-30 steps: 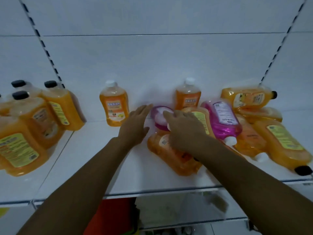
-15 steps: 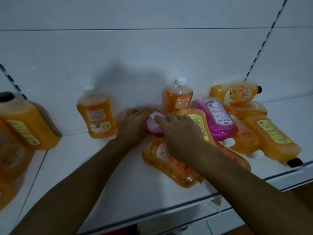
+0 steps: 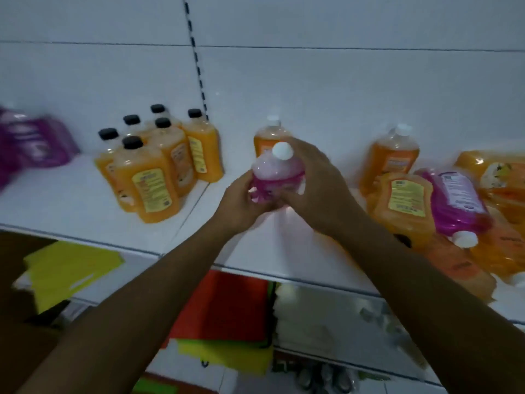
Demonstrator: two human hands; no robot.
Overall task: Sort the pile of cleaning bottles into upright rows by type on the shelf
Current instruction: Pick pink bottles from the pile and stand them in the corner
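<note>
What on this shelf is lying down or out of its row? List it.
The pile at the right: a pink bottle lies on its side across toppled orange bottles, cap toward the shelf edge. Both hands, left hand and right hand, hold another pink bottle upright.

The scene is dim with a cool, bluish cast, and the white shelf [image 3: 85, 200] and back wall read grey. Motion blur smears the purple packs [image 3: 31, 140] at the left edge and softens the fallen bottles [image 3: 483, 211] at the right. Wide-angle distortion bends the shelf lines, and a small bright patch glows beneath the hands.
</note>
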